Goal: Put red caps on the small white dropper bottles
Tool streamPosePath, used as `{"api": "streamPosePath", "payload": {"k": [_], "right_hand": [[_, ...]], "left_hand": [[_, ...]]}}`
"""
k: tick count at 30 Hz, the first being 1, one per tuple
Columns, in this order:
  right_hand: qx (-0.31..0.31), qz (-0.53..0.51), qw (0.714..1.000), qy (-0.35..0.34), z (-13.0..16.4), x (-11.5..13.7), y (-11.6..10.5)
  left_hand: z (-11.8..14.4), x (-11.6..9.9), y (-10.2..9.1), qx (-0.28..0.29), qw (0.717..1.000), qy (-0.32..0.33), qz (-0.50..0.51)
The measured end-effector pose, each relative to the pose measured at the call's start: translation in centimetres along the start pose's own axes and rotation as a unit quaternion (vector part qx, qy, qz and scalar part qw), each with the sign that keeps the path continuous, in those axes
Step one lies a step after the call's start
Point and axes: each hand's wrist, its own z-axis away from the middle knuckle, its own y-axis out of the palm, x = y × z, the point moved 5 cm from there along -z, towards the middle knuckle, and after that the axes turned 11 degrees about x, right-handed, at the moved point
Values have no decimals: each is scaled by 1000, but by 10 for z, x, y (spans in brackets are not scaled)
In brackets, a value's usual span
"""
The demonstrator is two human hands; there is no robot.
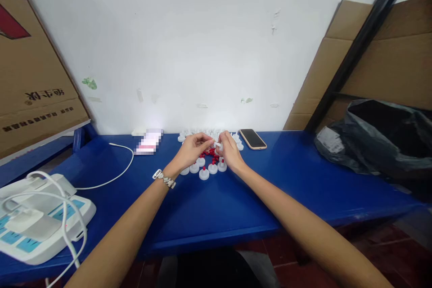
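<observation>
My left hand (193, 148) and my right hand (231, 152) meet over the middle of the blue table, fingertips pinched close together. Between them a white nozzle cap (218, 145) points toward my left fingers, its body gripped by my right hand. Whatever my left thumb and forefinger pinch is too small to make out. Beneath the hands lies a heap of small red tips (211, 152). In front stand several round white caps (204, 174) with red tips on their spouts. More white caps (181, 137) crowd behind, partly hidden by my hands.
A phone (253, 138) lies right of the caps. At left are a white power strip (84, 216) with cables and a blurred packet (148, 141). A black plastic bag (357, 139) rests at right. Cardboard (33, 67) leans at left, and a white wall stands behind.
</observation>
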Motion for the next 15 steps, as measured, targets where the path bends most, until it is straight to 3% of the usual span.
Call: {"api": "streamPosePath", "payload": {"k": [11, 15], "right_hand": [[-55, 115, 989, -72, 6, 17, 4], [-42, 111, 990, -82, 6, 23, 6]], "left_hand": [[4, 2, 10, -77, 992, -1, 99], [5, -5, 9, -67, 993, 1, 101]]}}
